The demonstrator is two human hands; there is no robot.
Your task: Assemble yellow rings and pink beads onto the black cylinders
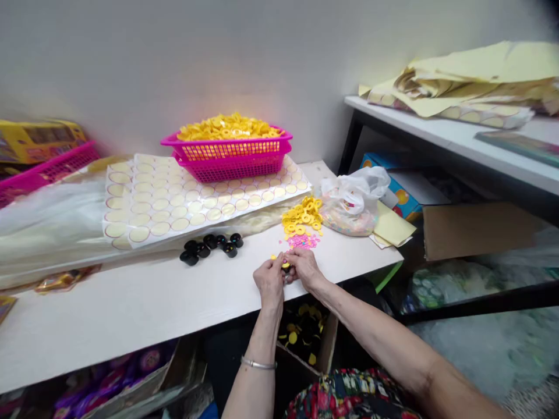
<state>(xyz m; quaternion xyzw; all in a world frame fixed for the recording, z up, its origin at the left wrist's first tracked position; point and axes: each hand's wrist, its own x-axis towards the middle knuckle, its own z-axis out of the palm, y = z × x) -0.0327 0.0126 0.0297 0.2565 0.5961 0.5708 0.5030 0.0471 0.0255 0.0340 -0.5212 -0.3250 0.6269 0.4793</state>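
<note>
My left hand [269, 281] and my right hand [304, 267] meet at the front edge of the white table [131, 308]. Both pinch one small black and yellow piece [285, 267] between their fingertips. Just beyond them lie a small pile of pink beads [301, 241] and a heap of yellow rings [302, 216]. Several black caps [212, 247] sit to the left of my hands. A silver bangle is on my left wrist.
A pink basket [227, 156] heaped with yellow rings rests on sheets of round stickers [174, 201]. A plastic bag [353, 201] lies at the table's right end. A box of finished pieces [303, 334] sits under the table. Shelves with yellow paper stand on the right.
</note>
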